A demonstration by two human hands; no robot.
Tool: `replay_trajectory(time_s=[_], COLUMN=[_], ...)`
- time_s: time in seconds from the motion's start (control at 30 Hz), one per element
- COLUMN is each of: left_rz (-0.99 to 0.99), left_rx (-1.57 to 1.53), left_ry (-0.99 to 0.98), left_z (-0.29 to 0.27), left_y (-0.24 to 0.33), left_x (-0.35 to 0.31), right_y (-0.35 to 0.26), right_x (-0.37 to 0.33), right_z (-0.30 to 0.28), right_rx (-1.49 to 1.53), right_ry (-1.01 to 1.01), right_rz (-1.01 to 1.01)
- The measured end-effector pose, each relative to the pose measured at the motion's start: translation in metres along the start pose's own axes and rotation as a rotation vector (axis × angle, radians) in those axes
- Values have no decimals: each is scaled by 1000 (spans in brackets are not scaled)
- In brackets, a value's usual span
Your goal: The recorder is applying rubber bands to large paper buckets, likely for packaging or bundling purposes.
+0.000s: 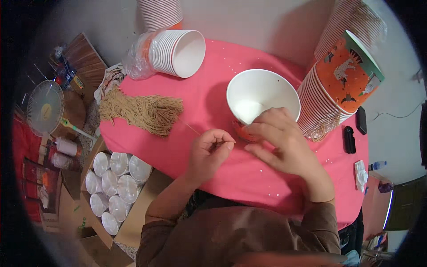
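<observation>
A thin tan string runs from the bundle of tan strings [140,109] to my left hand [211,153], whose thumb and fingers are pinched together on it. In front of me stands a white-lined paper bucket [238,91], its mouth up and a bit of orange outer wall showing low on the near side. My right hand [282,142] is at the bucket's near right side, fingers curved and thumb held apart from them. Its fingers overlap the near rim in this view, and I cannot tell whether they touch it.
Orange-and-green patterned paper buckets [327,84] are stacked at the right, string hanging beside them. More nested buckets [189,53], partly in clear plastic, lie at the back left. A cardboard box [153,184] of wrapped white cups is left of the pink-covered table [178,151]. A black object [349,139] lies far right.
</observation>
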State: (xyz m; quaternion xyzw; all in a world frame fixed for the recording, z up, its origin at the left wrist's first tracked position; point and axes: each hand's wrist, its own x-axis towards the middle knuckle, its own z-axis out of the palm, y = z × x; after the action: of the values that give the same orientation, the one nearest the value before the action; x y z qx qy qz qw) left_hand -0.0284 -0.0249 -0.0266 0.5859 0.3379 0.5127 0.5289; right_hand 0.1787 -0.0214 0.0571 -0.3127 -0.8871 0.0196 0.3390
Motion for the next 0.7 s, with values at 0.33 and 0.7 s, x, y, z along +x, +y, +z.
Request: replay_trajectory(time_s=[0.33,0.7], left_rz=[-353,401], left_rx=[-240,454], left_ry=[-220,190], left_z=[3,13], left_y=[-1,-12], left_x=[3,20], right_y=[-2,18], right_x=[-6,4], right_z=[3,-15], right_rx=[-21,-103], right_ry=[-177,-29], right_rz=[-130,29])
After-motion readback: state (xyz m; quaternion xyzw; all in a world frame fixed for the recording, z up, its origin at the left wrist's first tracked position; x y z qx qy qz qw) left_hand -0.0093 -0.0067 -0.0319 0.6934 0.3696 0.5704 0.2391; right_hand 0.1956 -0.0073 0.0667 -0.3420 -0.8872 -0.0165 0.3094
